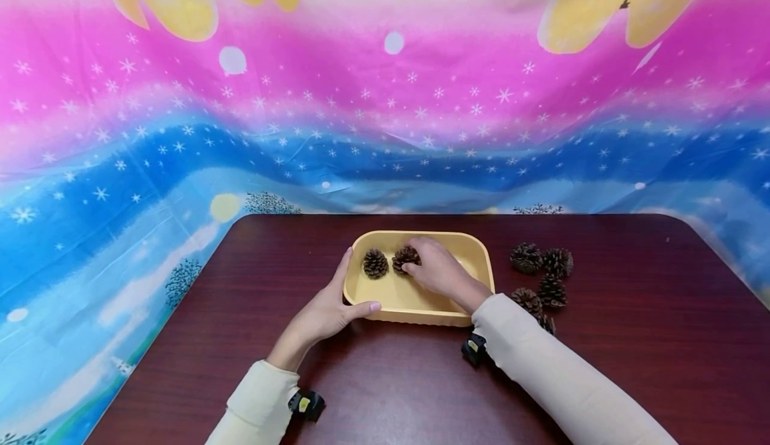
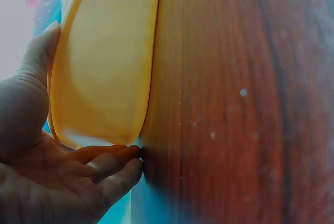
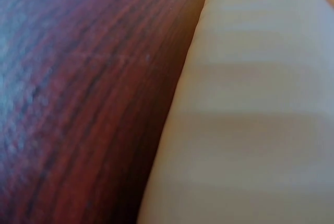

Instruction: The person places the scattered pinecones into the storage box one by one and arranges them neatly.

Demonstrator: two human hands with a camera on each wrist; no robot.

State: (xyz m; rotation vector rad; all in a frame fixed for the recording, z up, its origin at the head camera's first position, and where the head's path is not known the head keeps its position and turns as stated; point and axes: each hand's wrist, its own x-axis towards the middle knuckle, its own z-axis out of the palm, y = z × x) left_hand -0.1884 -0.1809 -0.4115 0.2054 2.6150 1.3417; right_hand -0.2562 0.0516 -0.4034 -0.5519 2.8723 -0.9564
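A yellow rectangular plastic box (image 1: 421, 315) stands on the table. My left hand (image 1: 321, 311) holds its front left corner, thumb along the front rim and fingers against the left end; the left wrist view has the same hand (image 2: 62, 166) at the box wall (image 2: 104, 62). My right hand (image 1: 442, 268) reaches inside and pinches a brown pine cone (image 1: 402, 259) between thumb and fingers, close over the box floor. Another pine cone (image 1: 375, 264) sits to its left in the box. Only the ribbed outer wall (image 3: 250, 104) and table show in the right wrist view; the hand is hidden there.
Several pine cones (image 1: 553, 291) lie in a group on the dark red wooden table (image 1: 385, 385), right of the box and beside the right sleeve (image 1: 541, 358). Behind the table hangs a pink and blue patterned cloth (image 1: 385, 111).
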